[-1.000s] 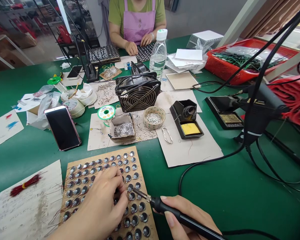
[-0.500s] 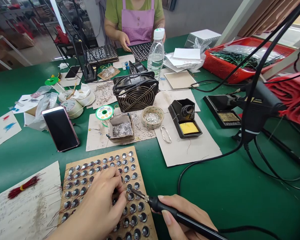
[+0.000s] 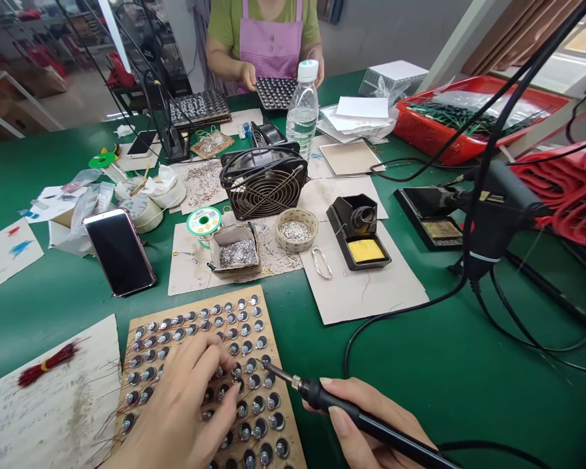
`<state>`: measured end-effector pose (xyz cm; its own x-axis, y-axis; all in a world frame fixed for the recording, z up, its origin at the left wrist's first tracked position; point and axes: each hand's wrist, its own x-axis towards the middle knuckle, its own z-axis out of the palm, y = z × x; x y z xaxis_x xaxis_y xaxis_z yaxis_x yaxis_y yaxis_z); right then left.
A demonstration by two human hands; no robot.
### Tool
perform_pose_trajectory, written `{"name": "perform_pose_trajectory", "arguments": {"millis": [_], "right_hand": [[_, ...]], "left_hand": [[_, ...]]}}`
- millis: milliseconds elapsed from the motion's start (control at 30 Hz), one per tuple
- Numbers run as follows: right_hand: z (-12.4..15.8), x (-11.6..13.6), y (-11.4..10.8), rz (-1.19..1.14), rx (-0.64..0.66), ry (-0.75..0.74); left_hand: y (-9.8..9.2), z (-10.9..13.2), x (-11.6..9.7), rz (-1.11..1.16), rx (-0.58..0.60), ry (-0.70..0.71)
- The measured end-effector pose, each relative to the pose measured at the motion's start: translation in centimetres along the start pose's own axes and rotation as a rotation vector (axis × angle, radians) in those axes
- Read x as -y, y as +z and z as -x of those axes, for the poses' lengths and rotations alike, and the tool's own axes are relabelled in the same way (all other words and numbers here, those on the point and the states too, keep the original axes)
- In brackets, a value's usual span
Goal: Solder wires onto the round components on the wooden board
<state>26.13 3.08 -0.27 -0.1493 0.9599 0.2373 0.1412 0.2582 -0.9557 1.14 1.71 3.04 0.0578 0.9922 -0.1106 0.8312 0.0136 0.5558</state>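
My left hand rests over the lower middle of a wooden board, its fingertips among rows of small round metal components with fine wires. I cannot tell whether those fingers pinch a wire. My right hand grips a black soldering iron, whose metal tip hovers just right of my left fingers, close to the components. Left of the board, a bundle of red wires lies on a sheet of paper. The board's lowest rows are partly hidden by my hands.
Ahead stand a metal-grilled fan, solder spool, iron holder with yellow sponge, smartphone and water bottle. A co-worker's hand touches a tray across the table. Black cables run along the right.
My left hand has shifted slightly down and right across the board. The iron tip has moved up and right, and the co-worker's hand has moved to the tray.
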Motion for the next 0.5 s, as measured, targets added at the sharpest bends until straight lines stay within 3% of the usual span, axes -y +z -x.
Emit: {"name": "perform_pose_trajectory", "arguments": {"millis": [100, 267, 500], "right_hand": [[0.2, 0.2, 0.2, -0.023, -0.087, 0.040], [0.7, 0.4, 0.0, -0.041, -0.024, 0.034], [0.6, 0.4, -0.3, -0.016, -0.031, -0.004]], "left_hand": [[0.9, 1.5, -0.1, -0.014, -0.082, 0.008], [2.7, 2.1, -0.3, -0.038, -0.133, 0.051], [3.3, 1.8, -0.3, 0.037, -0.151, 0.012]]}}
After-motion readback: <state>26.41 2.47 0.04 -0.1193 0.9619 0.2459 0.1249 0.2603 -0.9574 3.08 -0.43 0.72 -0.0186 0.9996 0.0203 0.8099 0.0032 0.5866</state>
